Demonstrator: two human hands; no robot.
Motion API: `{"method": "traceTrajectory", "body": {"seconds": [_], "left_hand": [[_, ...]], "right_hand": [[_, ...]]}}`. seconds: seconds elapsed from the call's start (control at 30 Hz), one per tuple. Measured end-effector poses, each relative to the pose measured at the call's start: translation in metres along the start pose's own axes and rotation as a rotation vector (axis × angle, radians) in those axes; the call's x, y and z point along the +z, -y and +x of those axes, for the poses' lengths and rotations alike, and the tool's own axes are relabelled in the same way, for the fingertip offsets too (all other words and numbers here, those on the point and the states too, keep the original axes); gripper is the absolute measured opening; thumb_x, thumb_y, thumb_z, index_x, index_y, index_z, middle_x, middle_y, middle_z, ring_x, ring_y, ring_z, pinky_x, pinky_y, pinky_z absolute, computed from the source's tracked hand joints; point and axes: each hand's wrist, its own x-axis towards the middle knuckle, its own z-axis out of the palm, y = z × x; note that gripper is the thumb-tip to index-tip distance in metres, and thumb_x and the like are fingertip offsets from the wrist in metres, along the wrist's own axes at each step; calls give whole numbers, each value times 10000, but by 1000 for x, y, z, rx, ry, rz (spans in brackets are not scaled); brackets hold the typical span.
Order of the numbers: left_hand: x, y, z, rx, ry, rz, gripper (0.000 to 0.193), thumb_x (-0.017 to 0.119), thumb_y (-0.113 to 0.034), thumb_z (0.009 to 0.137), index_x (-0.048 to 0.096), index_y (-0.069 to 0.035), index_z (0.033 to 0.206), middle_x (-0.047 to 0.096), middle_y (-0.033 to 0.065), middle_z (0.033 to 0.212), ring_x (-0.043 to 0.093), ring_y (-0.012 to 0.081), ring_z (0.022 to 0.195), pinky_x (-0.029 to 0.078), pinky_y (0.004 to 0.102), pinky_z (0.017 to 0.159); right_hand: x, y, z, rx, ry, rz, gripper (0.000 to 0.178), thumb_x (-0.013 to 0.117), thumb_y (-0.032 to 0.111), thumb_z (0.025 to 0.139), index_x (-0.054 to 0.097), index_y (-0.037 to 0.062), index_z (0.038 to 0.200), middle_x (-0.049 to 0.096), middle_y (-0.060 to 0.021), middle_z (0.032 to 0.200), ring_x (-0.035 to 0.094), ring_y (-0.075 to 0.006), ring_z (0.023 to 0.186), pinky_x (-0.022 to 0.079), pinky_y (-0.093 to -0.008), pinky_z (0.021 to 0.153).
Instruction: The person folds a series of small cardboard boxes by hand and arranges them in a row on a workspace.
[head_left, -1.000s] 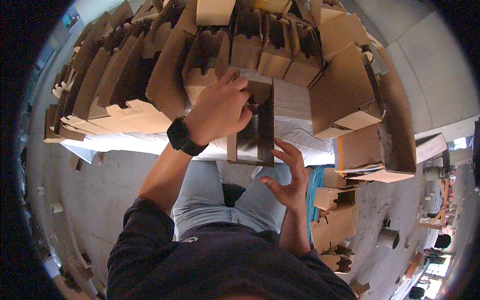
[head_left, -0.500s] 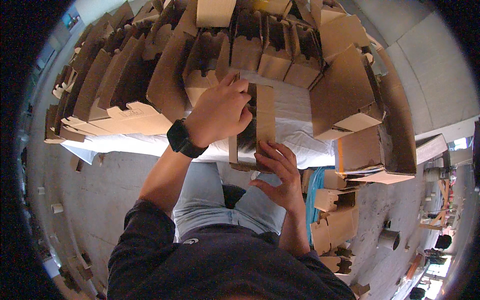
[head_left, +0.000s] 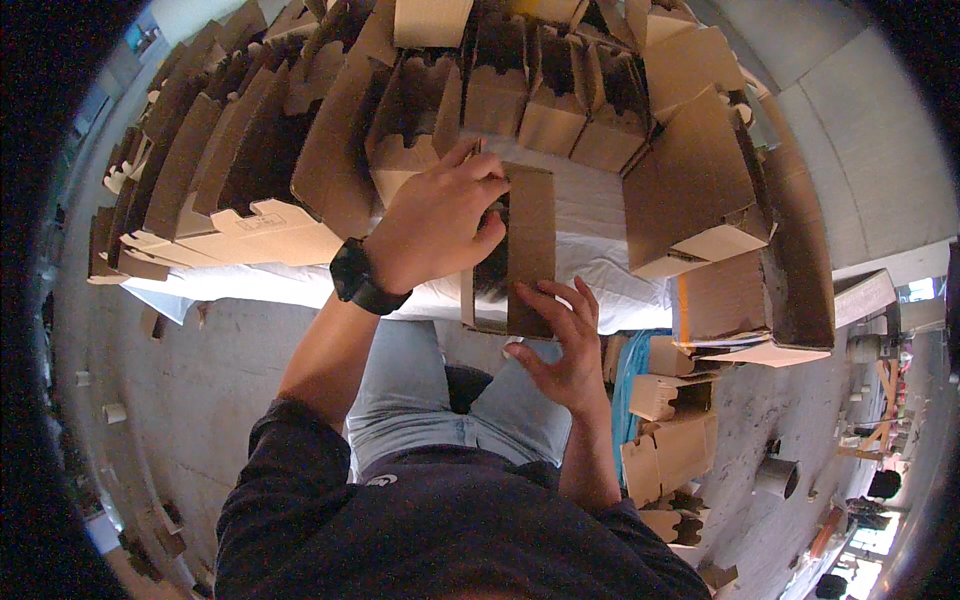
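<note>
A narrow brown cardboard box stands in front of me at the near edge of the white-covered table, its long dark opening facing up. My left hand, with a black watch on the wrist, reaches over its left side, fingers curled at the far end; the fingertips are partly hidden. At the near right corner my right hand has its fingers spread, with a fingertip against the right panel and the thumb apart from it.
Rows of upright open cardboard boxes line the left and back of the table. Larger boxes stand at the right. Below the right edge are flattened cardboard pieces and blue plastic. A pipe-like cylinder lies on the floor.
The box's right panel has swung outward slightly, to the right. My right hand's fingers have spread and lifted a little, while the left hand stays nearly in place.
</note>
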Motion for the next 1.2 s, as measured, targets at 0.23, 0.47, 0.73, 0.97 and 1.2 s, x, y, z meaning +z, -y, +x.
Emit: {"method": "traceTrajectory", "body": {"seconds": [0.23, 0.47, 0.73, 0.97, 1.2], "left_hand": [[39, 1, -25, -284, -390, -985, 921, 725, -77, 764, 156, -139, 1485, 186, 119, 1510, 277, 326, 1367, 419, 440, 993], [63, -33, -63, -407, -400, -1254, 940, 725, -105, 800, 89, -63, 1492, 154, 133, 1539, 201, 281, 1410, 224, 429, 1116], [61, -37, -67, -382, -385, -1509, 751, 559, -56, 888, 111, -41, 1491, 207, 112, 1522, 228, 206, 1394, 197, 338, 1122], [63, -45, -70, -410, -376, -1527, 710, 475, -30, 895, 99, -46, 1497, 204, 93, 1521, 219, 183, 1389, 167, 317, 1125], [62, -47, -71, -403, -377, -1495, 711, 467, -45, 893, 96, -50, 1499, 206, 93, 1521, 216, 186, 1390, 161, 316, 1126]], "right_hand": [[9, -8, -11, 159, -51, 210, 628, 824, 153, 627, 602, 89, 1211, 550, -137, 1223, 499, -295, 1194, 418, -419, 1003], [11, -6, -9, 102, -41, 160, 675, 838, 151, 614, 582, 95, 1237, 527, -132, 1263, 492, -289, 1206, 437, -379, 981], [9, -2, -8, 143, -16, 224, 663, 818, 184, 644, 574, 90, 1253, 520, -136, 1282, 472, -290, 1226, 400, -381, 1005], [9, -9, -8, 70, -33, 331, 502, 660, 292, 812, 573, 42, 1239, 578, -111, 1244, 459, -313, 1221, 364, -417, 1031], [14, -4, -10, 130, -98, 345, 364, 573, 232, 893, 600, 31, 1195, 603, -99, 1214, 468, -295, 1205, 370, -400, 1019]]}}
